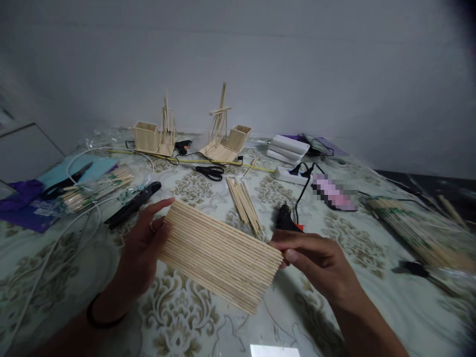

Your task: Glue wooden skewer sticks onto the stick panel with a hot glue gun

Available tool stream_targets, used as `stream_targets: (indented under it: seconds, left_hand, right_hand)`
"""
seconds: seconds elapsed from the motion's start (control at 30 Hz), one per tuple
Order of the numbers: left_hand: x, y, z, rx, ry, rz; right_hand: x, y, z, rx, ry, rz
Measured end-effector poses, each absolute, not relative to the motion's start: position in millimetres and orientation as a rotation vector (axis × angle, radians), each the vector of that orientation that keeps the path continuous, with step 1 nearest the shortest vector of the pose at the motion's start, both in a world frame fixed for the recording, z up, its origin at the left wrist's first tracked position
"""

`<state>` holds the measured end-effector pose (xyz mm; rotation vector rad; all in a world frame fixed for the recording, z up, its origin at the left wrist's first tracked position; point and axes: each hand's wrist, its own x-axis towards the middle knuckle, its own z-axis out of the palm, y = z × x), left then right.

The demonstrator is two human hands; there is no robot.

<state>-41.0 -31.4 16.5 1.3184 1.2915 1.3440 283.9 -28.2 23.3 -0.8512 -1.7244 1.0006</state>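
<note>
A flat panel of wooden sticks (221, 255), laid side by side, is held tilted above the table between both hands. My left hand (143, 248) grips its left end, thumb on the front face and fingers behind. At the upper right corner, my right hand (320, 263) pinches the stick ends between thumb and fingers. Just beyond the panel lies a small pile of loose sticks (243, 203). A black glue gun (285, 218) with an orange part rests behind my right hand, which partly hides it.
Two stick-built models (147, 136) (223, 139) stand by the wall. Black scissors (210, 172), a black cutter-like tool (134, 204) and bagged sticks (96, 188) lie to the left and middle. A power strip (292, 175), cords and packed sticks (416, 230) occupy the right.
</note>
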Motion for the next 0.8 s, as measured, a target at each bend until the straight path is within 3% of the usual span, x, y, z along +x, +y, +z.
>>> stream_targets:
  seconds: [0.8]
  left_hand:
    - [-41.2,-32.1,11.2,1.233,1.237,1.391]
  right_hand:
    - [282.8,-27.5,12.8,-0.823,-1.668,1.132]
